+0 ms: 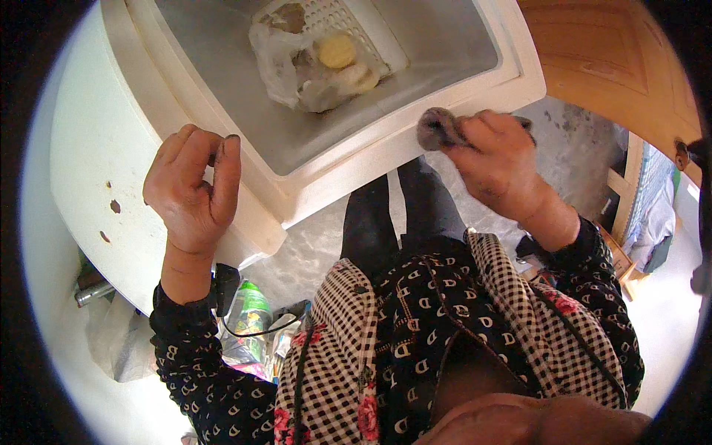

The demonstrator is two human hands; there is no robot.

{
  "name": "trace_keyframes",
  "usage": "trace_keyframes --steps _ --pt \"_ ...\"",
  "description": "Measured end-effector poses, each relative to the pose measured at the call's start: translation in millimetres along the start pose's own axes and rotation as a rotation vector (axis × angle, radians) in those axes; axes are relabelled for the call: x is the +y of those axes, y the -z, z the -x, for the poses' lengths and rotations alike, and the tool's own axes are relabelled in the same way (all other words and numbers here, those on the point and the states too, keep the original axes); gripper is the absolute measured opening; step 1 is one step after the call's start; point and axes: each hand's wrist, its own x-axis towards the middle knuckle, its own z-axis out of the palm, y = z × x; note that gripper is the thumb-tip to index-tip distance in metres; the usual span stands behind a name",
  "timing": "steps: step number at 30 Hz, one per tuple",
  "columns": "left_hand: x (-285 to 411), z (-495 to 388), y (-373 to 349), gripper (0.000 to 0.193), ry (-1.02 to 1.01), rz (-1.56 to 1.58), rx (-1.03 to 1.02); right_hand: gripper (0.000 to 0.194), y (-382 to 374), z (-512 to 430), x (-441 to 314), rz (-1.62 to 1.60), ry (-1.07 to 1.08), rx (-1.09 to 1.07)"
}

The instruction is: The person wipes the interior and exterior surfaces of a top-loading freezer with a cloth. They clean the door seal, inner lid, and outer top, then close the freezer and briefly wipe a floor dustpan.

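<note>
In front of me stands a white chest-like cabinet (320, 192) with a grey interior, which looks like an open chest freezer. My left hand (192, 186) is over the left side of its rim, with the fingers curled in towards the thumb. No object shows in that hand, and its fingertips are partly hidden. Near the front rim, my right hand (495, 158) grips a bunched dark grey cloth (435, 129). Inside the cabinet, a clear plastic bag (281, 83) lies crumpled around a round yellow item (337, 51) and some paler and brown pieces.
A perforated white panel (356, 25) lies inside, beside the bag. Left of the cabinet is a large white panel (92, 150) with several small holes. An orange-brown wooden door (601, 50) stands at the right. A colourful package (250, 317) rests low left on the concrete floor (300, 245).
</note>
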Motion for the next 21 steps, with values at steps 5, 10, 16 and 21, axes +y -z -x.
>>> trace_keyframes --steps 5,10,16,21 --pt "-1.0 -2.1 2.5 0.020 -0.006 0.022 0.001 0.016 -60.9 -42.9 -78.2 -0.286 0.377 0.053" --pt "-2.9 -2.0 4.5 0.018 -0.049 -0.045 -0.009 0.020 -43.7 -31.8 -54.2 -0.262 0.223 0.008" --pt "-5.0 0.5 0.9 0.018 -0.015 0.025 0.025 0.019 -3.6 10.7 14.7 0.058 -0.244 0.233" --pt "0.6 -3.1 4.5 0.019 -0.014 -0.037 -0.015 0.012 -59.5 -45.6 -80.0 -0.268 0.240 0.149"
